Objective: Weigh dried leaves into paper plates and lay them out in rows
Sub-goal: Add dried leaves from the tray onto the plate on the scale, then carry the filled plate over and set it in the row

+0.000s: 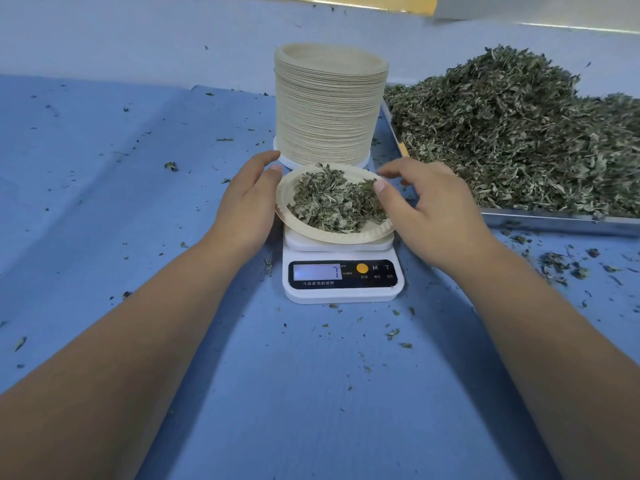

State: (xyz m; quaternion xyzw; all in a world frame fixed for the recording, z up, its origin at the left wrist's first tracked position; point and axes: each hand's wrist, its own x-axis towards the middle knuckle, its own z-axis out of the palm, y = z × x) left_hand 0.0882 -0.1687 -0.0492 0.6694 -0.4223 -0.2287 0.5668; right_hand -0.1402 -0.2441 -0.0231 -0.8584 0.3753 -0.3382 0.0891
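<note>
Paper plate (333, 238) (on the scale (343, 293)) — left hand (246, 206) flat against its rim, right hand (437, 210) loosely open, touching leaves (330, 202).

The steel tray (554, 221) of dried green leaves (512, 133) is cut off by the right frame edge, and its floor is buried. The round beige paper plate (332, 239) covers most of the platform of the white digital scale (343, 296). Display digits are blurred; button captions are too small to read. The right hand (436, 209) conceals its own contact with the plate rim.
</note>
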